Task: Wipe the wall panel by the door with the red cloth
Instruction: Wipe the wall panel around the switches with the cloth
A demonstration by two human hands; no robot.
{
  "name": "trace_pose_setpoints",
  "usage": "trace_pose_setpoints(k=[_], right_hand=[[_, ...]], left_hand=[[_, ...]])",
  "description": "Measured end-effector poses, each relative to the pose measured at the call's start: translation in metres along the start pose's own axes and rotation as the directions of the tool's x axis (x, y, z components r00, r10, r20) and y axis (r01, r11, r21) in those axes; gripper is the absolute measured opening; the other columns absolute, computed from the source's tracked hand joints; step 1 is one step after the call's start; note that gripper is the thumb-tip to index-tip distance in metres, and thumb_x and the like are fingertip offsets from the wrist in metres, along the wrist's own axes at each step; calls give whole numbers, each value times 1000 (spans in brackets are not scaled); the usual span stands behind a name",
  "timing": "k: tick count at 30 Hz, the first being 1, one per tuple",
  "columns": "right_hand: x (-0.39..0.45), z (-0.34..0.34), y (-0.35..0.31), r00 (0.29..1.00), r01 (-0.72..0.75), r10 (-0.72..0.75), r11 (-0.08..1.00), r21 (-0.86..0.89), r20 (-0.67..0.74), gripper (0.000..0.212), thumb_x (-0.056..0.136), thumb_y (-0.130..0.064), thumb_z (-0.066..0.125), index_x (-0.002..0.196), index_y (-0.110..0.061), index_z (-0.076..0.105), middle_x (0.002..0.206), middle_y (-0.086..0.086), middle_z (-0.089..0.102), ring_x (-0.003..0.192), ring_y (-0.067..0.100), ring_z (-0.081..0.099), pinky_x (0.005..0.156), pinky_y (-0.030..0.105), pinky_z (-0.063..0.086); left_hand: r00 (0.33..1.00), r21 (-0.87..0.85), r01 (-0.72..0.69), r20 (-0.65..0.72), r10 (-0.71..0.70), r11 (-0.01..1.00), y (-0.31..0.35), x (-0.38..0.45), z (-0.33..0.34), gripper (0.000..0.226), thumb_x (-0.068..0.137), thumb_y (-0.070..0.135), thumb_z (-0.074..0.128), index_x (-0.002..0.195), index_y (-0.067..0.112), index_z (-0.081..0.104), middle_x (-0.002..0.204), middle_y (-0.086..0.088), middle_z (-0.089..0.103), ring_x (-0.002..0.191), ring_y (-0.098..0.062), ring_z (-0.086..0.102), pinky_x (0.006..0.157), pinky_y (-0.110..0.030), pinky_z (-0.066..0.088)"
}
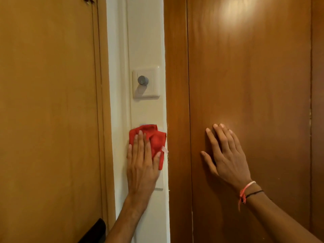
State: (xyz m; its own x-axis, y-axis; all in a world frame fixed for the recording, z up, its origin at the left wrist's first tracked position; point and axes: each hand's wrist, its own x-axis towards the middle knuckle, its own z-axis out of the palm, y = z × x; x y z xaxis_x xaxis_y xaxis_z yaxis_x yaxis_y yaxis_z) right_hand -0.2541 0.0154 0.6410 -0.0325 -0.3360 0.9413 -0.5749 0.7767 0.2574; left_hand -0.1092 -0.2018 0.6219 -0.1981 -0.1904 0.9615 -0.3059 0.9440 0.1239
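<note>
Presently the red cloth [153, 139] is pressed flat against the wall panel [145, 41] under the left hand [142, 165], bunched beyond its nearly closed fingertips [140, 133]; the right hand [226, 155] is laid splayed on the door [254, 67].

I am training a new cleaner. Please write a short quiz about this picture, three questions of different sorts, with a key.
1. True or false: the red cloth lies below the dimmer switch.
2. Which hand presses the cloth on the white wall panel? A) left B) right
3. Fill in: the right hand rests flat on the wooden ____.

Key: 1 true. 2 A, the left hand. 3 door.
</note>
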Motion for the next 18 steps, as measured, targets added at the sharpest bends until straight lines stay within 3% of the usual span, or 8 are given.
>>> trace_pose_setpoints(k=[2,4,6,9,13,15,18], right_hand=[[-1,9,3,999,10,-12,998,-56,-34,74,100,-54,39,158,-8,33,164,21,26,153,37,27,125,52,27],[-2,16,3,998,10,-14,998,-60,-59,75,101,-56,37,160,-10,30,165,21,24,154,37,26,127,51,24],[-2,20,3,997,10,-14,998,-60,-73,76,101,-57,36,161,-10,27,166,21,23,155,37,25,128,50,21],[-2,20,3,997,14,-19,998,-63,-74,76,101,-57,35,160,-10,28,166,21,22,154,38,25,127,52,23],[-3,19,4,998,12,-17,997,-74,-67,76,101,-56,38,160,-9,28,165,22,24,154,38,26,127,52,25],[-4,19,3,997,19,-25,997,-75,-79,75,102,-56,37,161,-10,27,166,22,25,155,37,26,128,51,23],[-2,18,2,997,9,-15,997,-83,-75,75,102,-55,36,162,-11,25,169,21,22,157,36,23,128,51,23]], left_hand=[[1000,41,-4,-21,5,999,-5,2,6,65,98,45,41,149,4,32,152,-19,42,141,-39,39,113,-57,37],[992,120,-126,1,126,985,-10,-22,16,65,93,38,53,146,4,36,150,-18,41,137,-40,44,105,-60,46],[981,140,-195,38,192,971,-20,-28,16,63,95,42,40,146,5,37,151,-17,39,138,-39,42,106,-59,46],[997,124,-69,46,63,990,-18,-11,8,66,96,45,32,148,4,36,155,-16,36,145,-35,32,117,-54,33],[986,118,-160,74,152,980,-9,-38,12,74,86,36,65,147,5,37,154,-16,39,143,-35,36,115,-55,37],[986,93,-164,43,160,982,-20,-22,7,69,91,39,56,149,6,36,155,-14,38,145,-32,35,117,-53,33],[999,65,-23,45,21,998,-13,-6,1,63,99,42,34,150,6,32,157,-15,34,147,-32,29,120,-53,30]])
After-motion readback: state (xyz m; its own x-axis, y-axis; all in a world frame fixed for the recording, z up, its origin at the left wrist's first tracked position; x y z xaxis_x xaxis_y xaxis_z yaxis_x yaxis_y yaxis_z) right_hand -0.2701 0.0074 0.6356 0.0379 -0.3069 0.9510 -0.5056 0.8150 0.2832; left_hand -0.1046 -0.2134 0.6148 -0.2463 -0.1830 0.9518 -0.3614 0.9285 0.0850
